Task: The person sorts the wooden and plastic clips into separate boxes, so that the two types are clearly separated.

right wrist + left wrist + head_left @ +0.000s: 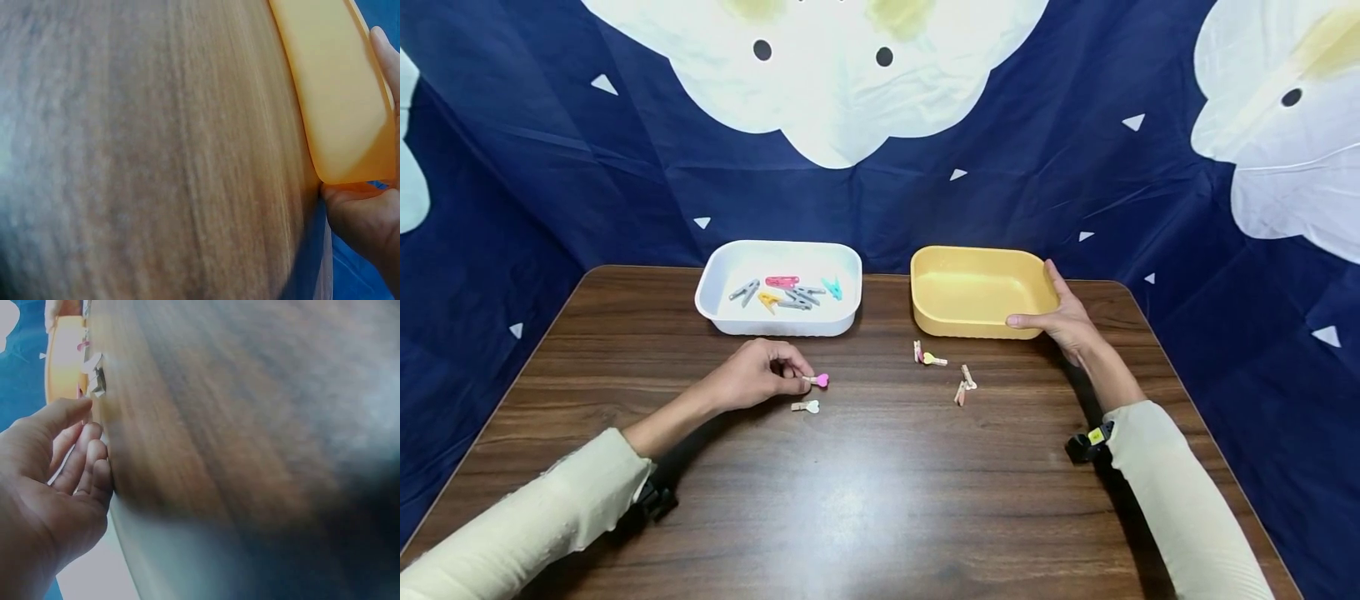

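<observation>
At the wooden table [880, 508], we see a left hand [767, 373] pinching a pink-heart clip [822, 381] between thumb and fingertip, just beyond a white-heart clip [807, 407] and in front of the white tray [775, 327]. To the right, we find the right hand [1066, 321] gripping the right end of the yellow tray [966, 327], its thumb at the front rim, with four small clips [936, 360] lying nearby.

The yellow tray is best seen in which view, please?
Head view: the yellow tray shows its inside and nearly all its rim, with the right hand at one end. The left wrist view shows a washed-out strip; the right wrist view, its outer side close up, cut off at the top.
</observation>
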`<state>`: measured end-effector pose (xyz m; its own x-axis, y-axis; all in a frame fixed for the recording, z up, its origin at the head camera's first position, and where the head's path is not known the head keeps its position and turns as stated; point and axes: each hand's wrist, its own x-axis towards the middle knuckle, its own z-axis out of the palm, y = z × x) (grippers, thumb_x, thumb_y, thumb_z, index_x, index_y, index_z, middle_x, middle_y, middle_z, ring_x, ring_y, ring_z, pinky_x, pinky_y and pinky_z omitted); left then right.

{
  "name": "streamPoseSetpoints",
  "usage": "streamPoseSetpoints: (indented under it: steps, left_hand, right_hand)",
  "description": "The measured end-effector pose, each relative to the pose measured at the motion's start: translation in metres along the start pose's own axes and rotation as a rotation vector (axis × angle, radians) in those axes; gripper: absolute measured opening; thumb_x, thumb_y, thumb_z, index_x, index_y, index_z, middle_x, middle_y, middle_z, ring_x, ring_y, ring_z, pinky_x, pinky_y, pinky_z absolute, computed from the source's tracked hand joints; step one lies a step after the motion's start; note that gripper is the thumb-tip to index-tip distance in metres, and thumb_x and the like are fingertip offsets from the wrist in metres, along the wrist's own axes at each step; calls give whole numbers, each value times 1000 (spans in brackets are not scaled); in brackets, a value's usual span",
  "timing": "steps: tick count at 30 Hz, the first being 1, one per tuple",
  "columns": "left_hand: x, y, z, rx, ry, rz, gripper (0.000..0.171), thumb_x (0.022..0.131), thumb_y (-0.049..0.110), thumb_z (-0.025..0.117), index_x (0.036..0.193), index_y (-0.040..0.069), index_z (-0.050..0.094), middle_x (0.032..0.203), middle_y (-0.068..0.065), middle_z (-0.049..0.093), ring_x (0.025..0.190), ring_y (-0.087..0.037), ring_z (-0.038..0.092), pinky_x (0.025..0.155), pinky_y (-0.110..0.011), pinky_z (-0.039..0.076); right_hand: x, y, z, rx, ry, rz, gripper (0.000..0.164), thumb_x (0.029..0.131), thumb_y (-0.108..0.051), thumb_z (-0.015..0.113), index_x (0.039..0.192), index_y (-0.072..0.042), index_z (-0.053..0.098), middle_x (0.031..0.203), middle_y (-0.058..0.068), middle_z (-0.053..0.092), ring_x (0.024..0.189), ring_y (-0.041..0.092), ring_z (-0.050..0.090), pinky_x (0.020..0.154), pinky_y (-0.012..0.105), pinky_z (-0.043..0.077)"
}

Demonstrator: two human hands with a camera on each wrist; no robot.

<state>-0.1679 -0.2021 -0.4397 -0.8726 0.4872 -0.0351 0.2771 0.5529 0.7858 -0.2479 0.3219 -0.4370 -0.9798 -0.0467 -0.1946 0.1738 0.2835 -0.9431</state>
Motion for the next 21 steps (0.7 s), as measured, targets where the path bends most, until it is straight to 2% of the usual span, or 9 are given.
streamPoseSetpoints:
  steps: [8,13,21]
  left_hand:
    - [10,13,6,-43,-26,17,8,94,6,88,101,12,88,84,2,78,78,-9,65,70,-21,54]
    - [13,18,9,-67,-33,5,11,94,4,86,101,12,87,86,1,81,77,-9,66,69,-22,55]
    - [17,25,10,-96,-32,5,12,95,2,83,103,10,88,88,-2,84,73,-7,65,66,-22,55]
  right_hand:
    - [0,2,-1,-9,5,8,144,89,-2,94,180,-42,-10,192,-7,-9,178,22,12,144,41,21]
    - [0,3,-2,-30,2,9,145,89,-5,96,180,-43,-10,192,-6,-9,178,23,12,144,42,21]
    - [1,1,-1,-21,9,-7,144,89,-1,95,180,-40,-9,192,-6,-7,177,24,15,142,36,25]
